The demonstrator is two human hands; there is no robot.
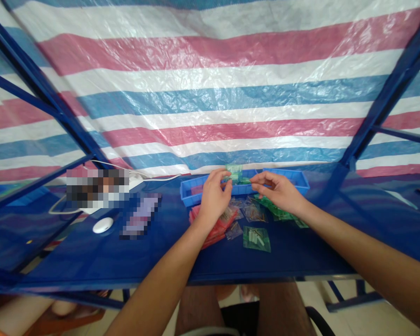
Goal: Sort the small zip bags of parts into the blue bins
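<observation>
Backdrop: striped sheet (217, 98).
Desk (161, 261): blue, bearing trays (192, 191).
Left hand (215, 197): grip closed on parts (227, 178).
Right hand (282, 190): near trays; grip state cannot be told.

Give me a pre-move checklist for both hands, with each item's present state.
1. Left hand has a firm grip: cannot tell; its fingers hide the contact.
2. Right hand holds nothing: cannot tell; the fingertips are too small to read.
3. Front green bag lies apart from the red bags: ok.
4. Clear bags are separate from the red bags: not ok; they crowd together.
5. White round case is away from both hands: ok.
</observation>
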